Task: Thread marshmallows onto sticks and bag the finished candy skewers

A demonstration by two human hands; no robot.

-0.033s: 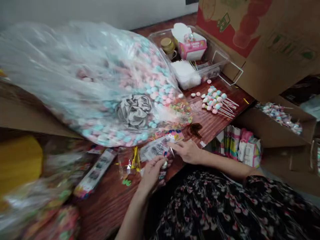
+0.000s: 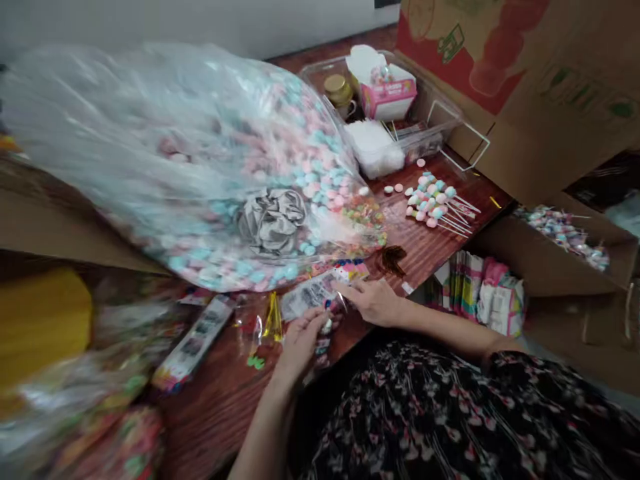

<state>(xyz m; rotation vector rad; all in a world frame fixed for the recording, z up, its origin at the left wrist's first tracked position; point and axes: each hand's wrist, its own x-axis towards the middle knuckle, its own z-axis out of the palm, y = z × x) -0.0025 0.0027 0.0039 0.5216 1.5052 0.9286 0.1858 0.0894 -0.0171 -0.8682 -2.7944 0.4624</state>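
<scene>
The left hand [image 2: 299, 339] was at the near edge of the desk [image 2: 215, 407], its fingers bent together with the thumb, pinching the upper part of a slim candy packet [image 2: 323, 345]. A pale piece showed right at the fingertips and coloured pieces hung below them, over or just beyond the desk's near edge; the contents were too blurred to name one by one. The right hand [image 2: 377, 303] lay just to the right, index finger stretched out toward the left and the others bent beneath it. A shiny bit of clear film showed below that index finger, but whether the fingers pinched it could not be told.

Just behind both hands, a printed clear packet [image 2: 310, 293] lay flat on the desk, its far end against the big bag of marshmallows [image 2: 320, 187]. Left of the left hand were gold twist ties [image 2: 273, 320] by a clear sleeve, with green candies [image 2: 255, 362] nearer the desk's near edge. A bundle of brown twist ties [image 2: 393, 260] lay behind the right hand. Toward the desk's right end, marshmallow skewers [image 2: 430, 200] sat in a pile, sticks pointing to the near edge.
</scene>
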